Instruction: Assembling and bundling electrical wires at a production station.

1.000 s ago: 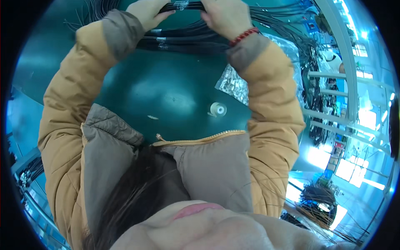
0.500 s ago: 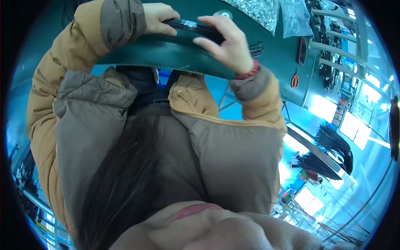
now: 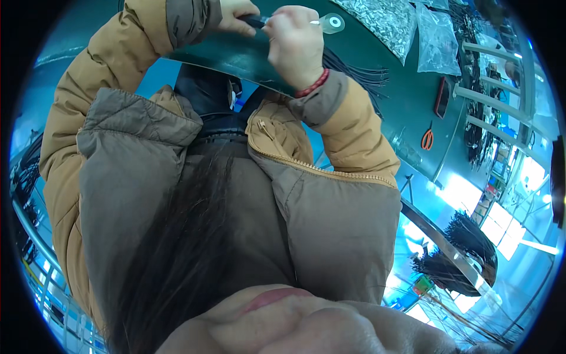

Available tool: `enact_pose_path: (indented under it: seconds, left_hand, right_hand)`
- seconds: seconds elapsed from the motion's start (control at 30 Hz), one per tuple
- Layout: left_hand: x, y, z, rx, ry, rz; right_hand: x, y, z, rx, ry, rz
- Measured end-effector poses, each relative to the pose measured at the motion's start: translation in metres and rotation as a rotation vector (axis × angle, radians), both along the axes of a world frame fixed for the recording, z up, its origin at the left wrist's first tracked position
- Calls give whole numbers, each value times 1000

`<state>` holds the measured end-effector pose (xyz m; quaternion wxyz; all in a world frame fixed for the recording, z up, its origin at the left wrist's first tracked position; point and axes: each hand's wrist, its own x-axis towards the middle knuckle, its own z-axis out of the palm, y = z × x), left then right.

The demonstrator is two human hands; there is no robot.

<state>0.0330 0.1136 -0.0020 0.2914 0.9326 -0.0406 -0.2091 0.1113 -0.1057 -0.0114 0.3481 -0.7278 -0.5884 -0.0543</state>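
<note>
A bundle of thin black cables [image 3: 361, 75] lies across the green table's near edge, its loose ends fanning out to the right. My left hand [image 3: 237, 16] is closed around its left part, near the top of the view. Beside it, my right hand [image 3: 296, 50] is curled into a fist over the bundle; its fingers are slightly blurred and hide the middle of the cables. A clear roll of tape with a white core [image 3: 335, 23] is just beyond my right hand. A small white strip shows between that hand and the roll.
A large heap of small clear-silver pieces [image 3: 383, 23] covers the back right of the green table [image 3: 407, 124]. Near it are a clear plastic bag [image 3: 437, 44], a dark phone-like object [image 3: 441, 97] and orange-handled scissors [image 3: 427, 139]. A metal rack [image 3: 495, 97] holds more black cables at right.
My right hand has gone from spread fingers to a fist and moved left toward my left hand. The view has shifted, so the table items appear lower and farther right.
</note>
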Motion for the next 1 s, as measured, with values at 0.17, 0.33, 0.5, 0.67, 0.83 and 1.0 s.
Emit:
enact_pose_path:
  seconds: [0.17,0.33,0.5,0.67,0.83,1.0]
  left_hand:
    - [5,4,8,-61,18,59]
    - [-10,4,-1,-15,-94,151]
    - [-40,-32,2,414,-246,99]
    - [-42,-38,-26,419,-818,-61]
    - [-43,-39,-39,391,-898,-89]
    - [-38,-45,-45,471,-1030,-72]
  right_hand:
    - [-4,-16,-32,242,-642,2]
    - [-1,-35,-37,-215,-575,55]
    - [11,-17,19,295,-254,65]
    - [87,23,4,-885,1046,399]
    - [80,22,-2,-681,1006,211]
    - [69,9,-2,-399,560,186]
